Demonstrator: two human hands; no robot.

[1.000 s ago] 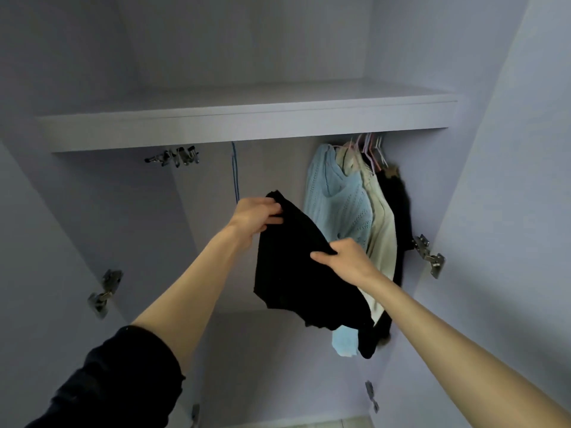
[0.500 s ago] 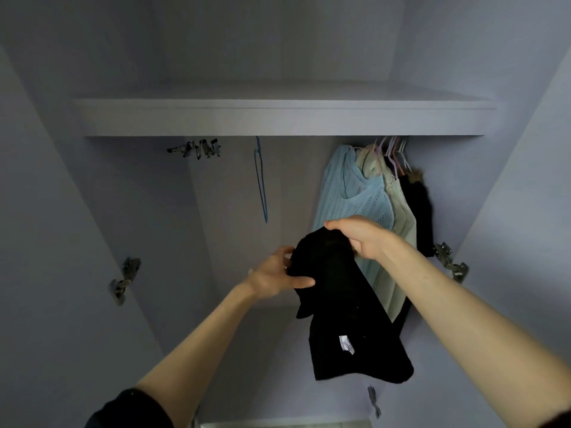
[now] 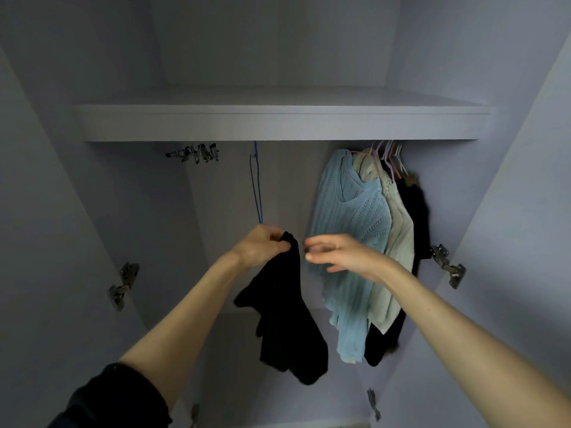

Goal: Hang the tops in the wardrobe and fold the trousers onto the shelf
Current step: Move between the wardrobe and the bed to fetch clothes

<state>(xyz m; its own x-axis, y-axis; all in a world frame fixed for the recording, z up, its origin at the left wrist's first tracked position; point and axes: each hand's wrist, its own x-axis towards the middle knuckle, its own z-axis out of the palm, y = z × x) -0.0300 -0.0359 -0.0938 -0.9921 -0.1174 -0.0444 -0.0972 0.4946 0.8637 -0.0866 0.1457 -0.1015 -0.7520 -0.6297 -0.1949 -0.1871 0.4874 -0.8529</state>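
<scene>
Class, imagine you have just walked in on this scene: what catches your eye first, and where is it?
First, the black garment dangling mid-frame from the left hand, with the right hand open beside it. Next, the blue sweater hanging at the right under the shelf, with a pale top and a dark one behind. A bare blue hanger hangs left of them.

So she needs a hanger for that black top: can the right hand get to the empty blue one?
Probably yes. The right hand is open and free; the blue hanger hangs up-left with nothing around it, though the black top in the left hand dangles between.
</scene>
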